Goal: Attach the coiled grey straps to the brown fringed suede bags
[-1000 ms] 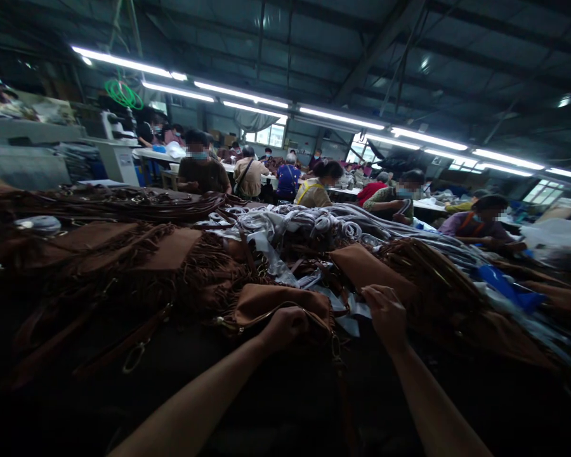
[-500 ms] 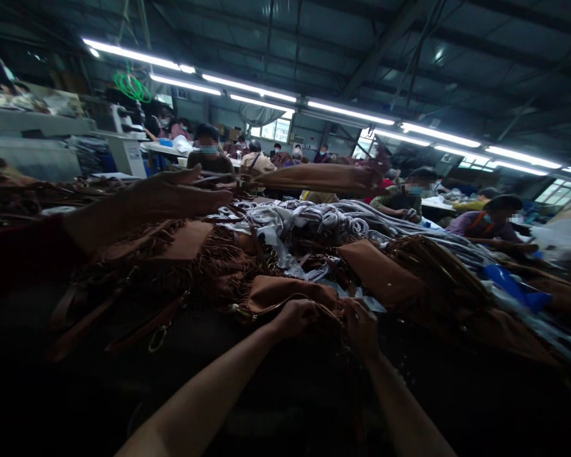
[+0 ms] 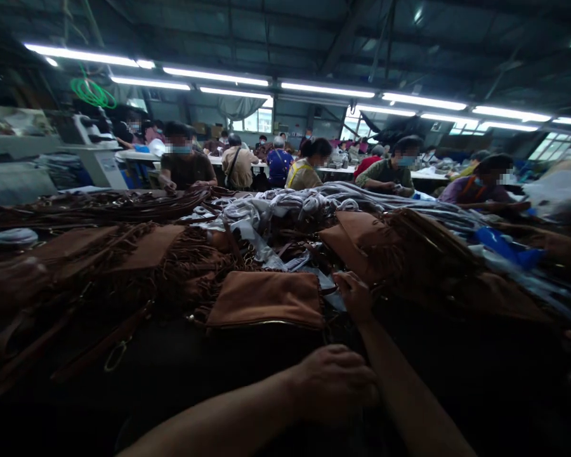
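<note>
A brown bag (image 3: 269, 297) lies flat on the dark table, its gold zip edge toward me. My left hand (image 3: 335, 381) is in front of the bag, off it, with curled fingers; whether anything is inside them is too dark to tell. Just right of the bag is my right hand (image 3: 354, 293), its fingers bent close to a thin strap at the bag's corner. Whether it grips the strap cannot be made out. Behind it lies a second brown bag (image 3: 361, 238) with its flap raised. To the left rests a fringed brown bag (image 3: 150, 249).
Grey-white wrapped straps (image 3: 309, 202) heap up behind the bags. A blue plastic piece (image 3: 509, 249) lies at the right. A loose strap with a gold clasp (image 3: 118, 357) is at the left. Another person's blurred hand (image 3: 16, 279) shows at far left. Several people sit beyond.
My left hand has left the bag and moved down and right. The bag lies flatter. The other person's arm and the brown item above the pile have gone from the middle. The view has shifted.
</note>
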`<state>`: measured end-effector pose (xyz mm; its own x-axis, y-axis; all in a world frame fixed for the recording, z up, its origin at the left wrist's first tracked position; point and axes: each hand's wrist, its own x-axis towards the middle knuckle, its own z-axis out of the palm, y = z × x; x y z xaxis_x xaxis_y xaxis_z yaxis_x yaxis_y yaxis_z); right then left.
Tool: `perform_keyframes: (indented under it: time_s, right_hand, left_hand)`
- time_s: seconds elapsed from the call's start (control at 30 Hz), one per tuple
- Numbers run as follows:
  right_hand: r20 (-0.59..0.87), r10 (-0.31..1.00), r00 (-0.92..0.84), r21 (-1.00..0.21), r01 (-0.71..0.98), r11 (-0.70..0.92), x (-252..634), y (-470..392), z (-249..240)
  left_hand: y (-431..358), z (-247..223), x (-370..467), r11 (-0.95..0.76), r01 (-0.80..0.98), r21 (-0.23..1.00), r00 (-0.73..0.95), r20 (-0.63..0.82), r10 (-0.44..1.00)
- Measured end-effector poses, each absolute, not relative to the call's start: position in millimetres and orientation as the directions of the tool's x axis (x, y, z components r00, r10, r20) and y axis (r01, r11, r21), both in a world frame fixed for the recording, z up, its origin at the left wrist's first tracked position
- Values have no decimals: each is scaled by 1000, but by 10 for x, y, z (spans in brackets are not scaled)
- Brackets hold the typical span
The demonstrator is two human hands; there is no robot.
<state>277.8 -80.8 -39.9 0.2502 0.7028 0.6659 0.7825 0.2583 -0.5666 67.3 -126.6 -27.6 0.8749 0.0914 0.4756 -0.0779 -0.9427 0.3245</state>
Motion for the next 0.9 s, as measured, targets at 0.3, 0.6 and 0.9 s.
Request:
perform_keyframes:
  time_s: [0.3, 0.6, 0.9]
  right_hand:
    - [534, 760, 370, -755, 614, 231, 2959, -693, -448]
    - [490, 778, 394, -840, 452, 300, 3093, -516, -272]
    - [552, 776, 306, -790, 491, 368, 3190, -87, 59]
  left_hand:
    - [-1078, -250, 1191, -974, -209, -84, 957, 187, -221]
    - [-982, -217, 1444, -977, -12, 212, 994, 108, 11]
    - [-743, -351, 1817, -951, 236, 198, 956, 129, 264]
